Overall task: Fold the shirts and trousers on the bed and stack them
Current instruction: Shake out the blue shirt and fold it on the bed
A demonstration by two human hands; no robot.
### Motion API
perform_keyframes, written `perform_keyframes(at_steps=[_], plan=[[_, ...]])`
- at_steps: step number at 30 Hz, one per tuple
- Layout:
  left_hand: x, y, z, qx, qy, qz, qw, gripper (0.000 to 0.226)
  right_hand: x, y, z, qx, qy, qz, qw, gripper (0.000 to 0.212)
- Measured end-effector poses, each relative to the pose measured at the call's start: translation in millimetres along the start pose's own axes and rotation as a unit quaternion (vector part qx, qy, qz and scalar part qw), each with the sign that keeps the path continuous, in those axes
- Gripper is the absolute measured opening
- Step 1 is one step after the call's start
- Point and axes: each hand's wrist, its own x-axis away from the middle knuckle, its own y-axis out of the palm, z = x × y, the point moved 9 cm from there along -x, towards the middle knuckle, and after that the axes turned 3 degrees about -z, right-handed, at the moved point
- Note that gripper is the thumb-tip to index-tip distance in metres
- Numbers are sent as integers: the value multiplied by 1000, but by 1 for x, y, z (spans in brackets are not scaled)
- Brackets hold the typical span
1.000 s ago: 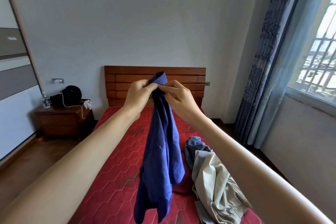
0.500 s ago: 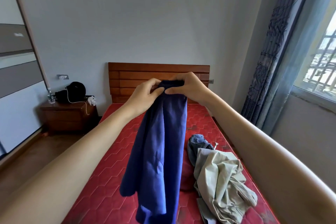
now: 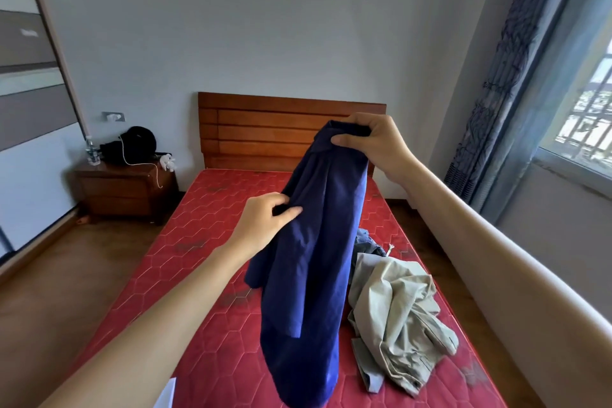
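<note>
Where fingers [image 3: 344, 139] pinch, blue shirt [image 3: 311, 262] seemingly hanging

Both forearms bare, no sleeves, no watch or rings on left hand [image 3: 265, 225], right hand [image 3: 374, 146]

The bed [image 3: 205, 235] carries a bare red mattress with a hexagonal quilted pattern and a slatted wooden headboard [image 3: 265, 129]. A crumpled beige garment [image 3: 397, 318] lies on its right half; a grey-blue garment [image 3: 366, 238] lies touching its far edge.
</note>
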Motion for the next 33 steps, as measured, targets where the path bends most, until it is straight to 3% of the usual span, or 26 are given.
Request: perform_keyframes(at_steps=[3, 9, 16, 21, 27, 33], plan=[[5, 3, 1, -35, 26, 13, 999, 22, 5, -11, 5, 2, 6, 14, 1000, 16], [21, 31, 5, -65, 17, 24, 997, 56, 12, -21, 11, 13, 18, 55, 998, 18], [33, 44, 20, -121, 25, 101, 987, 26, 18, -29, 18, 80, 33, 93, 992, 23], [41, 47, 22, -89, 28, 104, 990, 32, 22, -36, 22, 93, 44, 112, 988, 21], [44, 71, 31, -98, -1, 64, 993, 58, 22, -34, 13, 107, 32, 118, 987, 15], [47, 69, 36, -139, 16, 50, 989, 51, 27, -40, 15, 132, 35, 110, 985, 16]])
